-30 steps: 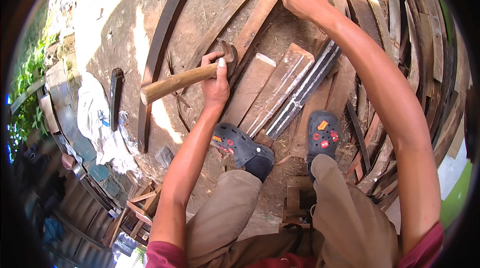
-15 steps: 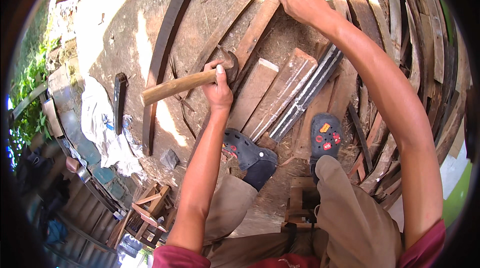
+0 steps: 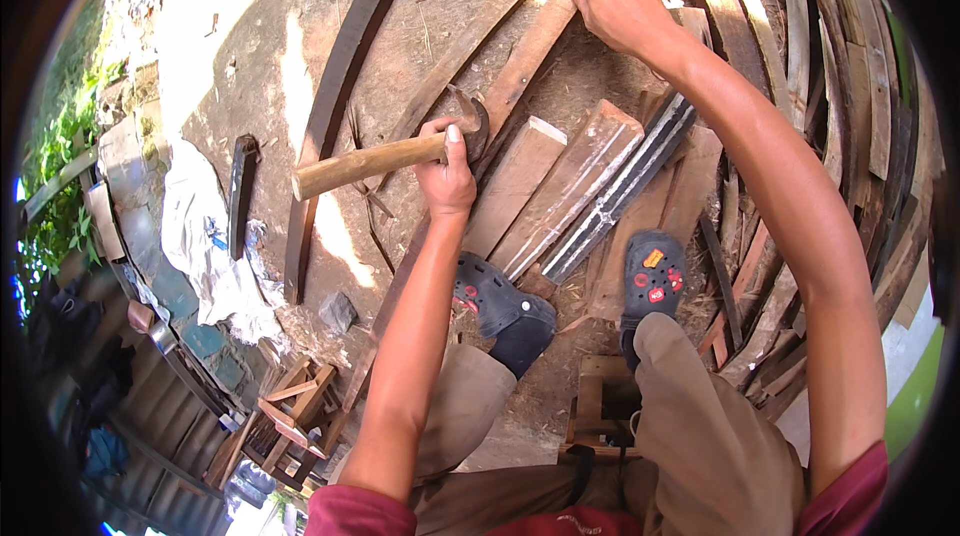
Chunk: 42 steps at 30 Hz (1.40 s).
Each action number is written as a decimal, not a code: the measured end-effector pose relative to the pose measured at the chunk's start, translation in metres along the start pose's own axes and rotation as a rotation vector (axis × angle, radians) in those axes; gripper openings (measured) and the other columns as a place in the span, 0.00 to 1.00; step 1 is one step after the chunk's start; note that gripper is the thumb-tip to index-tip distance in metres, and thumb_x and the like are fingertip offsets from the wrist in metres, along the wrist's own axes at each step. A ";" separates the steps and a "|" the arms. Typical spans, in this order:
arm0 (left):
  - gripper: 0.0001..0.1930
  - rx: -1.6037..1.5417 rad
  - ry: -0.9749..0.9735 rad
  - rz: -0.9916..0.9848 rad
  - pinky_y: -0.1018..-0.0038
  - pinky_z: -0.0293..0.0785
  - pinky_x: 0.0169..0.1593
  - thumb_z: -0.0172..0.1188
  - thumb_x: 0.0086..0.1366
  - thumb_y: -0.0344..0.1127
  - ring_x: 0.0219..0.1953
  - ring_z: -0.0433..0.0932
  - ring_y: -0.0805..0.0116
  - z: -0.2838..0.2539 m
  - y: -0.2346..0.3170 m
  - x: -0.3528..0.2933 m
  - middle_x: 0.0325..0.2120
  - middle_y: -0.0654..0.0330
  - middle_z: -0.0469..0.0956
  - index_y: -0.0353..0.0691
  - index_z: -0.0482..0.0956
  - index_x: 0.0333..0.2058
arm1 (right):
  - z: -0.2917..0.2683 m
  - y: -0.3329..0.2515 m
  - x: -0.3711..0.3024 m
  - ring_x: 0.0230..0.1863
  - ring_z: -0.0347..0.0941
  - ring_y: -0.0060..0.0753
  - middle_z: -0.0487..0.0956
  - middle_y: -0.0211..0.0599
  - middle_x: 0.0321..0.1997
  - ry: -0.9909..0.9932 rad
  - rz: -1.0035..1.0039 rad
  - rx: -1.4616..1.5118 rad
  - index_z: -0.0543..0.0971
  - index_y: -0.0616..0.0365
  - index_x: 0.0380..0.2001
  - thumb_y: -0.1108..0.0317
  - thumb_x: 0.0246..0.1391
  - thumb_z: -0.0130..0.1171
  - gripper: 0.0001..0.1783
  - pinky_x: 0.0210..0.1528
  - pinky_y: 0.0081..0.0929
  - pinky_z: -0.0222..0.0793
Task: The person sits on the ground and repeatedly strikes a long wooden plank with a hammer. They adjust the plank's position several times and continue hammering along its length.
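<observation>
My left hand (image 3: pixel 447 168) is closed round a hammer (image 3: pixel 370 165), gripping it close to its dark metal head (image 3: pixel 470 126). The thick wooden handle points out to the left. Beneath the head runs a long narrow plank (image 3: pixel 530 54), which slants up to the far side. At that far end my right hand (image 3: pixel 622 4) is closed, thumb and fingers pinched together beside the plank's sunlit tip. Glare and the fingers hide what they pinch, if anything. Shorter boards (image 3: pixel 570 191), some streaked white, lie between my feet and the long plank.
A dark curved beam (image 3: pixel 345 86) lies to the left, near a short dark block (image 3: pixel 241 196) and a white cloth (image 3: pixel 195 246). Stacked timber (image 3: pixel 870 116) lines the right side. My feet wear dark clogs (image 3: pixel 655 271). A small wooden frame (image 3: pixel 298 406) stands at lower left.
The whole scene sits slightly further right in the picture. Both hands keep the same grip and nearly the same place over the plank.
</observation>
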<state>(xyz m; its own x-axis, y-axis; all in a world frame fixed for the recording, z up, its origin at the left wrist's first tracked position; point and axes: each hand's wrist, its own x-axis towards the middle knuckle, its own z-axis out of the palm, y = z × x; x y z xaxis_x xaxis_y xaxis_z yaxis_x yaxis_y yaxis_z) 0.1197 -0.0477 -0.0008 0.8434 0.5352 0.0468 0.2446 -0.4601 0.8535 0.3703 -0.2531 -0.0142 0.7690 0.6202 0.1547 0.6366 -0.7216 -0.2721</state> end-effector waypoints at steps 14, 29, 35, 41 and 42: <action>0.19 0.026 0.052 -0.025 0.69 0.71 0.42 0.56 0.72 0.46 0.33 0.75 0.65 0.000 -0.002 -0.002 0.27 0.55 0.78 0.32 0.78 0.35 | 0.000 -0.001 -0.001 0.49 0.78 0.59 0.78 0.66 0.49 0.083 -0.078 -0.021 0.76 0.71 0.46 0.57 0.72 0.46 0.23 0.54 0.49 0.75; 0.34 0.219 0.167 -0.168 0.60 0.63 0.27 0.59 0.70 0.55 0.20 0.65 0.67 -0.017 -0.035 0.058 0.13 0.51 0.69 0.22 0.76 0.22 | 0.044 -0.013 0.069 0.28 0.82 0.47 0.83 0.46 0.25 -0.174 -0.231 -0.152 0.83 0.57 0.21 0.64 0.54 0.56 0.13 0.31 0.43 0.77; 0.34 0.188 0.146 -0.189 0.61 0.63 0.27 0.59 0.70 0.56 0.20 0.64 0.69 -0.014 -0.046 0.060 0.12 0.54 0.66 0.23 0.75 0.22 | 0.046 -0.013 0.058 0.29 0.82 0.50 0.84 0.46 0.27 -0.079 -0.186 -0.118 0.85 0.57 0.27 0.59 0.63 0.53 0.18 0.33 0.42 0.78; 0.33 0.148 0.192 -0.202 0.63 0.63 0.26 0.58 0.71 0.54 0.20 0.63 0.70 -0.016 -0.037 0.056 0.12 0.55 0.65 0.23 0.74 0.21 | 0.026 -0.015 0.062 0.32 0.82 0.56 0.82 0.58 0.27 -0.223 -0.101 -0.048 0.80 0.67 0.35 0.55 0.71 0.44 0.25 0.41 0.52 0.78; 0.33 0.152 0.202 -0.194 0.62 0.63 0.26 0.58 0.71 0.54 0.20 0.63 0.70 -0.016 -0.033 0.054 0.12 0.55 0.65 0.23 0.74 0.21 | 0.025 -0.013 0.060 0.34 0.82 0.57 0.82 0.58 0.28 -0.198 -0.078 -0.010 0.79 0.68 0.35 0.55 0.71 0.44 0.25 0.42 0.51 0.78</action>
<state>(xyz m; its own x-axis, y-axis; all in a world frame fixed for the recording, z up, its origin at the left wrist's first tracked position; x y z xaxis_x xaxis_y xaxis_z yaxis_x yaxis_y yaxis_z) 0.1500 0.0075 -0.0182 0.6654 0.7465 0.0056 0.4735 -0.4278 0.7699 0.4067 -0.1988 -0.0255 0.6914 0.7223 -0.0154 0.6954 -0.6712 -0.2569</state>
